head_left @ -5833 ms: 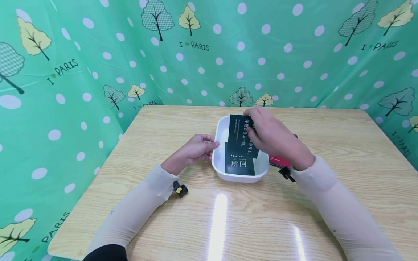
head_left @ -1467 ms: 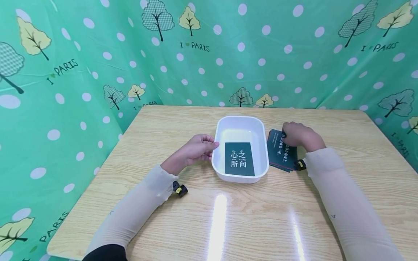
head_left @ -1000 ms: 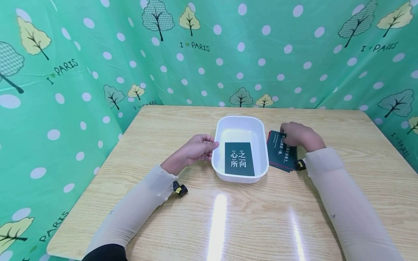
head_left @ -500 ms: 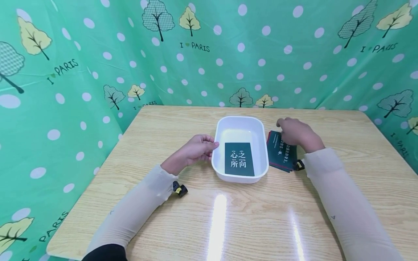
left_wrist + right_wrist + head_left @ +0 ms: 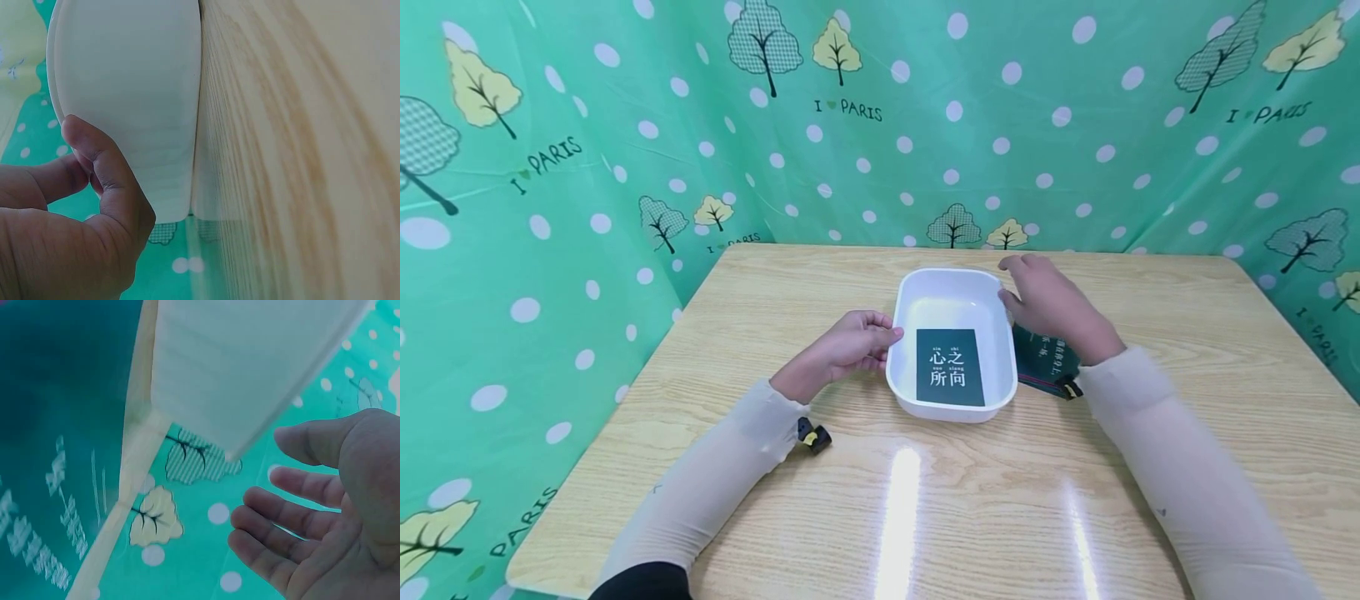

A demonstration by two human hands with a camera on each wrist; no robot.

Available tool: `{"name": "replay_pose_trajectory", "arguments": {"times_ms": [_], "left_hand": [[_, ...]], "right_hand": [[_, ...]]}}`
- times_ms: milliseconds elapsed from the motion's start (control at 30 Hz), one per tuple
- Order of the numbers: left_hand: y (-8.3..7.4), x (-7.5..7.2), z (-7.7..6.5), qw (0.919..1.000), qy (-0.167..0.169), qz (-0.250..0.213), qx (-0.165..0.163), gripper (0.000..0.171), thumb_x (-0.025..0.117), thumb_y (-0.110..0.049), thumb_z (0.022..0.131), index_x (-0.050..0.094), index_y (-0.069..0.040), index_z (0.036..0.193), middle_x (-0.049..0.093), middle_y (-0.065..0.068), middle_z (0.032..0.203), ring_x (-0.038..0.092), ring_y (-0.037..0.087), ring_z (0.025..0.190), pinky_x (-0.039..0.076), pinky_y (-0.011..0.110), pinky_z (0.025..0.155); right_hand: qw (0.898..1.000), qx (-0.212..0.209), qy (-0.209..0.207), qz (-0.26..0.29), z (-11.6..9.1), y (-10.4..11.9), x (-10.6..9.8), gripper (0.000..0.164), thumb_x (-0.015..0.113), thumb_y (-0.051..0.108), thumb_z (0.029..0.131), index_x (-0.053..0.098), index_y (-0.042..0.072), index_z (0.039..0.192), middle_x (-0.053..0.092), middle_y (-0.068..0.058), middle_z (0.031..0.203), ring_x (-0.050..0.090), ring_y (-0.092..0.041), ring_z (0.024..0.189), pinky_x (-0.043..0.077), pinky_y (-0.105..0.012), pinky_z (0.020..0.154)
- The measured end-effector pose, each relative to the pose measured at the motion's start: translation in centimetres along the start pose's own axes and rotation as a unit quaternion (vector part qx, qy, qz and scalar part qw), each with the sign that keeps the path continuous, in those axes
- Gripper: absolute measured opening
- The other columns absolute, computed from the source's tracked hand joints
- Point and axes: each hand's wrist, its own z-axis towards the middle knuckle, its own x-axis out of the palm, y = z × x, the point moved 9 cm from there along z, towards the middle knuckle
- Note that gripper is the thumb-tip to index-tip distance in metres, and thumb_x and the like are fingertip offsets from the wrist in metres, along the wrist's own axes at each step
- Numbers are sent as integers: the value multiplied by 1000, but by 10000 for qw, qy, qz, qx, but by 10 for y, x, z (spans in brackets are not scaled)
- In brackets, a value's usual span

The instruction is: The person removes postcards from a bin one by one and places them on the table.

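Note:
A white plastic tray [image 5: 942, 312] stands on the table, with a dark green card [image 5: 950, 393] bearing white Chinese characters lying flat in its near part. My left hand [image 5: 852, 343] grips the tray's left rim, the thumb on the edge and the fingers bent against the outside. Right of the tray lies a small pile of dark green cards [image 5: 1047, 357] with white writing and a thin red edge, partly covered by my right wrist. My right hand [image 5: 1047, 302] hovers by the tray's far right corner, thumb and loosely bent fingers apart, holding nothing; the right wrist view shows its bare palm [image 5: 325, 562].
The wood-grain table [image 5: 775, 533] reaches back to a green polka-dot curtain [image 5: 865, 200], which also hangs on the left. A black wrist camera [image 5: 814, 437] sits under the left cuff, close over the tabletop. Bright light streaks reflect near the front.
My right hand carried a dark green card from the tray to the pile on the right, let go, then rose and moved left toward the tray. My left hand stayed at the rim.

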Motion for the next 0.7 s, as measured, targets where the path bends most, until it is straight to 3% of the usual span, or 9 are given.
{"name": "replay_pose_trajectory", "arguments": {"times_ms": [267,700], "left_hand": [[0,0,1,10000,15,14,25,20,59,-12,99,49,1,111,57,22,103,58,20,72,53,30,63],[-1,0,-1,10000,-4,-22,13,20,59,-11,99,49,0,111,57,21,103,59,20,72,54,28,60]], "right_hand": [[9998,-189,104,40,1,24,11,49,63,21,95,47,-5,134,51,-25,125,48,-38,114,48,-50,91],[9965,-400,680,257,-1,47,37,59,66,32,94,45,1,139,50,-22,132,54,-32,112,49,-49,92]]}}
